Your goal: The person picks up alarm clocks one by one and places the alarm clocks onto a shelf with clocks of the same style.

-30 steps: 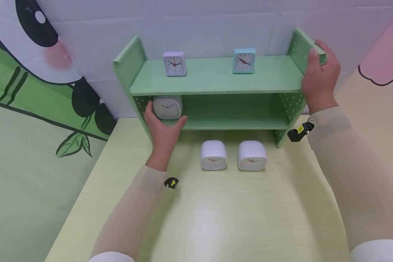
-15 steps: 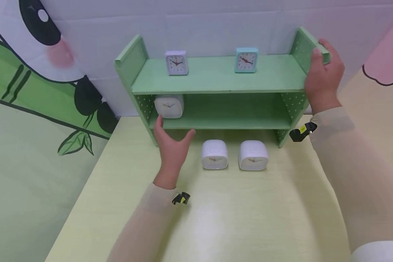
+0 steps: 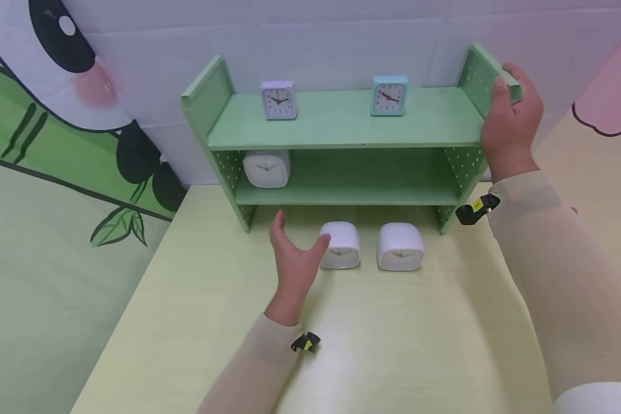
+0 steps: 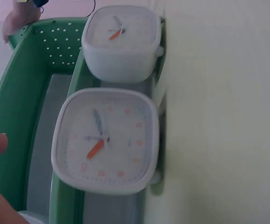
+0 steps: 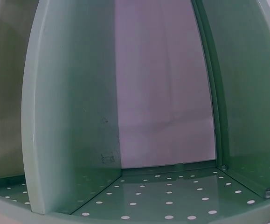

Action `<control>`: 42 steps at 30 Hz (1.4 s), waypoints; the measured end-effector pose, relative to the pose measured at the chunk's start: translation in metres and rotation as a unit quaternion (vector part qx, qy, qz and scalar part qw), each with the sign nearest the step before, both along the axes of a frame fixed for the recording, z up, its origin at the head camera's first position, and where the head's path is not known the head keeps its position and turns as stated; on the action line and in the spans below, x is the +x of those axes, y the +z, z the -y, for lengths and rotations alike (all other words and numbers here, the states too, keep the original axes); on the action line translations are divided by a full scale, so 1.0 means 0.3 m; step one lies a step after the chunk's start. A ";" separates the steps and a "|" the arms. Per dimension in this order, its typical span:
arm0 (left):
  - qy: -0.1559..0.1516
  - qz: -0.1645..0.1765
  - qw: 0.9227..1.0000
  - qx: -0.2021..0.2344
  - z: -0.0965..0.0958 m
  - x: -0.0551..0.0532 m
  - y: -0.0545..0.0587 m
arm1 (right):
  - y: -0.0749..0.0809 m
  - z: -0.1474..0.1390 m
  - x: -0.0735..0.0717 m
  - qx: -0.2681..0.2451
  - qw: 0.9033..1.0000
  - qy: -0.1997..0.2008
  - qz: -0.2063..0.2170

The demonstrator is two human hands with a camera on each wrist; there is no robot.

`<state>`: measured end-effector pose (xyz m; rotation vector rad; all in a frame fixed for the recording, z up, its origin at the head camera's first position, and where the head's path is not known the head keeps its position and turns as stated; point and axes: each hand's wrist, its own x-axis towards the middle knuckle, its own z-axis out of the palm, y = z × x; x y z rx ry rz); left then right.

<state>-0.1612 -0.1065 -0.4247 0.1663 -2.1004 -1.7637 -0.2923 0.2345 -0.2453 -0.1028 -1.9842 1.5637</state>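
Note:
My left hand (image 3: 299, 264) is over the table with thumb and fingers spread, holding nothing. Its thumb overlaps the edge of a white alarm clock (image 3: 340, 245) in the head view; whether they touch I cannot tell. A second white alarm clock (image 3: 401, 247) stands to the right of it. Both dials fill the middle of the left wrist view, the nearer clock (image 4: 106, 140) below the other. On the middle level of the green shelf (image 3: 362, 135), at the left end, is a third white alarm clock (image 3: 267, 169). My right hand (image 3: 512, 126) grips the top of the shelf's right side panel.
On the top board stand a small purple clock (image 3: 279, 100) and a small blue clock (image 3: 388, 95). Behind the shelf hangs a pale cloth backdrop (image 3: 341, 46). The right wrist view shows the perforated side panel (image 5: 167, 196) of the shelf from inside.
My left hand has let go of the white alarm clock on the middle level and moved down and right to the table clocks. The right hand keeps its grip on the shelf.

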 end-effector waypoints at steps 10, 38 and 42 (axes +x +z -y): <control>-0.005 0.028 1.000 0.008 -0.079 0.000 -0.055 | -0.006 -0.013 -0.007 0.008 1.000 0.002 -0.009; 0.022 0.017 0.999 -0.023 -0.189 -0.015 -0.141 | 0.005 0.005 -0.003 0.007 1.000 0.006 -0.008; 0.021 0.032 0.999 -0.010 -0.190 -0.023 -0.147 | -0.005 -0.004 -0.008 0.001 1.000 0.006 -0.002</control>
